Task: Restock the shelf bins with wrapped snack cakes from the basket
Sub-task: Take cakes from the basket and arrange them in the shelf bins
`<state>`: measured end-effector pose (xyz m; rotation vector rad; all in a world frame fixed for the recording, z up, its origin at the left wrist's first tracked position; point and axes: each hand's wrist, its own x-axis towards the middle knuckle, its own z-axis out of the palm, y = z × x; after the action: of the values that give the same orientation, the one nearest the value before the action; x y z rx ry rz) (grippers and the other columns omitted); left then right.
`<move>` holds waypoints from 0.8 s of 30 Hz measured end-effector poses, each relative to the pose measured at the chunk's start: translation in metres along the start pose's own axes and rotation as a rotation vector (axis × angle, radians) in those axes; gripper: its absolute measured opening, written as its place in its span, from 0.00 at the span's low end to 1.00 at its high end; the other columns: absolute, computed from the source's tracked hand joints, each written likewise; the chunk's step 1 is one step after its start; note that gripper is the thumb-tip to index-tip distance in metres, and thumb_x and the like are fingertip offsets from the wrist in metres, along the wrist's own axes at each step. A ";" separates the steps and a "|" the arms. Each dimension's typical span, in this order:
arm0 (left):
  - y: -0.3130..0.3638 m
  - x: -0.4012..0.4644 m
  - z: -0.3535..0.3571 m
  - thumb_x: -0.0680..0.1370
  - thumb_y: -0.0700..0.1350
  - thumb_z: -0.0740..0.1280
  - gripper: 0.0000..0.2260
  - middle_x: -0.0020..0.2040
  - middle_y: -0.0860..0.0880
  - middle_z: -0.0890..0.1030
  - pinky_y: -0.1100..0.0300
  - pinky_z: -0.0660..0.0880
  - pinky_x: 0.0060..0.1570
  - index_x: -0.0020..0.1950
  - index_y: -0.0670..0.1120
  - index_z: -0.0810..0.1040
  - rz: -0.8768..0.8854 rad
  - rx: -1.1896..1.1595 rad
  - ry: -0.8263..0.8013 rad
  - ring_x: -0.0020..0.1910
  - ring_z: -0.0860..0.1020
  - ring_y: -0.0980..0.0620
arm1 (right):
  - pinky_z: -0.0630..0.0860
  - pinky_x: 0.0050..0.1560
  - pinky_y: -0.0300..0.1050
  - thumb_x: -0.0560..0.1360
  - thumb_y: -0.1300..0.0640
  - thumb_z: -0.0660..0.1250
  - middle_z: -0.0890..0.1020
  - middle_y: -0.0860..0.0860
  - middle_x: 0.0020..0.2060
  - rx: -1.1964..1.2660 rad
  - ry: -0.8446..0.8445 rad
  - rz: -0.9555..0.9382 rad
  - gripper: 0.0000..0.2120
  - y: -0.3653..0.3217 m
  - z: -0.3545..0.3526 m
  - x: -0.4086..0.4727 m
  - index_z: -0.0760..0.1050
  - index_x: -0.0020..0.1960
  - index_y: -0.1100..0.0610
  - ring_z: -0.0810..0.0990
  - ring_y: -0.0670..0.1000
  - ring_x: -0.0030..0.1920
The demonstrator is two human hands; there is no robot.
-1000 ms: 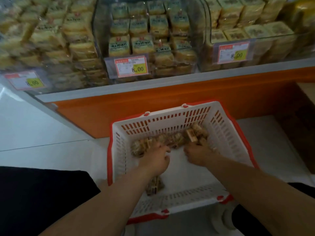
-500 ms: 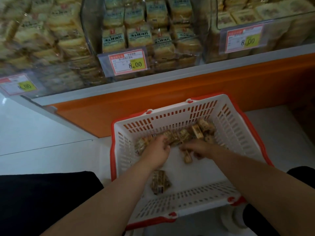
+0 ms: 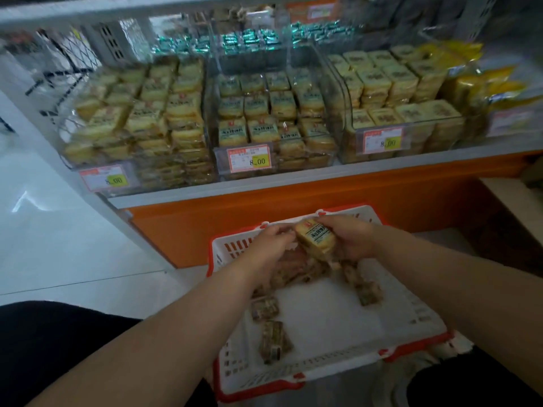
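A bunch of wrapped snack cakes (image 3: 314, 243) is held between the two hands, above the far end of the basket (image 3: 411, 315). The top cake of the bunch shows its yellow label with dark print, and it lies tilted, between the left hand (image 3: 271, 245) and the right hand (image 3: 351, 240). The left hand has its fingers curled down over the left side of the bunch and presses on the cakes there. The right hand has its fingers curled around the right side, with the thumb side near the top of the labelled cake, so both hands grip the same bunch. How many cakes are in the bunch I cannot tell, because the lower ones are blurred and partly hidden under the hands. More loose cakes (image 3: 274, 340) lie on the white floor of the basket, some below the left forearm and one (image 3: 367, 292) near the right wall. The basket is white with a red rim and stands on the pale floor, just before the orange base (image 3: 205, 227) of the shelf. Above the base stand clear shelf bins (image 3: 273, 118) filled with rows of wrapped cakes, and each bin carries a price tag (image 3: 249, 158) on its front.
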<state>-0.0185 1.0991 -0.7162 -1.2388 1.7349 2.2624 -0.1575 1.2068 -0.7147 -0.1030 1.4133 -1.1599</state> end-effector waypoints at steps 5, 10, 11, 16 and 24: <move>0.064 -0.027 0.002 0.84 0.41 0.58 0.09 0.48 0.45 0.83 0.53 0.80 0.46 0.54 0.45 0.78 0.142 -0.001 -0.025 0.43 0.83 0.47 | 0.75 0.57 0.53 0.80 0.40 0.56 0.83 0.57 0.52 -0.168 0.108 -0.144 0.25 -0.056 0.019 -0.043 0.76 0.62 0.59 0.80 0.57 0.53; 0.122 -0.042 -0.007 0.84 0.43 0.60 0.08 0.52 0.44 0.83 0.54 0.82 0.38 0.54 0.47 0.79 0.393 0.235 0.028 0.43 0.84 0.46 | 0.78 0.59 0.50 0.78 0.56 0.66 0.85 0.58 0.51 -0.381 -0.014 -0.272 0.14 -0.104 0.035 -0.096 0.76 0.59 0.64 0.84 0.55 0.53; 0.131 -0.042 -0.010 0.84 0.44 0.60 0.08 0.53 0.46 0.82 0.56 0.82 0.39 0.56 0.48 0.79 0.495 0.384 0.083 0.46 0.84 0.47 | 0.80 0.57 0.49 0.77 0.58 0.68 0.85 0.59 0.51 -0.408 0.027 -0.318 0.14 -0.113 0.036 -0.099 0.76 0.59 0.65 0.84 0.55 0.53; 0.163 -0.020 -0.040 0.83 0.50 0.60 0.20 0.69 0.48 0.74 0.51 0.74 0.60 0.75 0.49 0.67 0.846 1.241 0.394 0.66 0.73 0.47 | 0.83 0.47 0.47 0.72 0.52 0.74 0.82 0.55 0.51 -0.448 0.443 -0.612 0.26 -0.158 0.045 -0.085 0.71 0.66 0.60 0.84 0.52 0.47; 0.162 0.015 -0.048 0.82 0.62 0.57 0.28 0.81 0.53 0.50 0.42 0.50 0.75 0.80 0.57 0.53 0.562 1.625 0.226 0.80 0.47 0.45 | 0.79 0.44 0.47 0.76 0.49 0.71 0.73 0.48 0.44 -0.600 0.703 -0.754 0.20 -0.178 0.052 -0.037 0.65 0.59 0.53 0.79 0.50 0.45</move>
<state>-0.0778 0.9921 -0.5984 -0.5457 2.9697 0.1102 -0.2060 1.1144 -0.5568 -0.7644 2.4507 -1.3918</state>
